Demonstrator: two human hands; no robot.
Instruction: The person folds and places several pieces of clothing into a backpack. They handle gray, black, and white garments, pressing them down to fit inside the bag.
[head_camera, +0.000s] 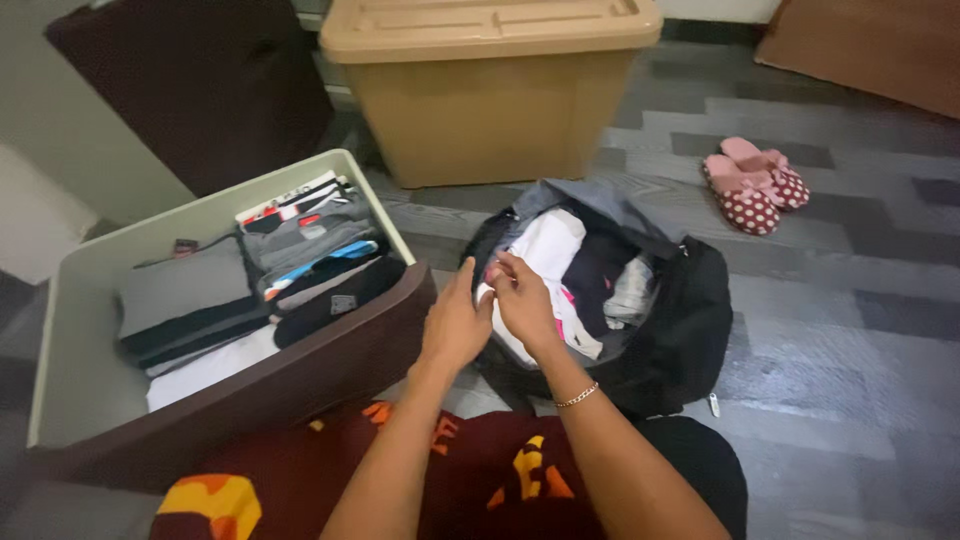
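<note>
- At centre frame, both hands meet over the open black bag (690, 320): left hand (455, 325) and right hand (522, 300) each have the grip pinched on the near edge of a white garment (545, 250) lying on top of the bag's contents.
- White garment sits at the left side of the bag's mouth, partly folded, resting on dark and pink-trimmed clothes packed beside it.
- Right wrist carries a thin gold bracelet (577, 397).
- Risk, as a judgement: the pinch is at one edge only, so the cloth could unfold or drag neighbouring pieces up with it; the loose grey flap at the bag's far rim could snag it.
- Left of frame: an open drawer (70, 330) with rows of folded grey, black and white clothes, its brown front just beside the left forearm. It crowds the left side.
- Top centre: a tan lidded storage bin (490, 100) on the grey floor (830, 300).
- Upper right: a pair of pink dotted slippers (755, 185), well apart from the bag.
</note>
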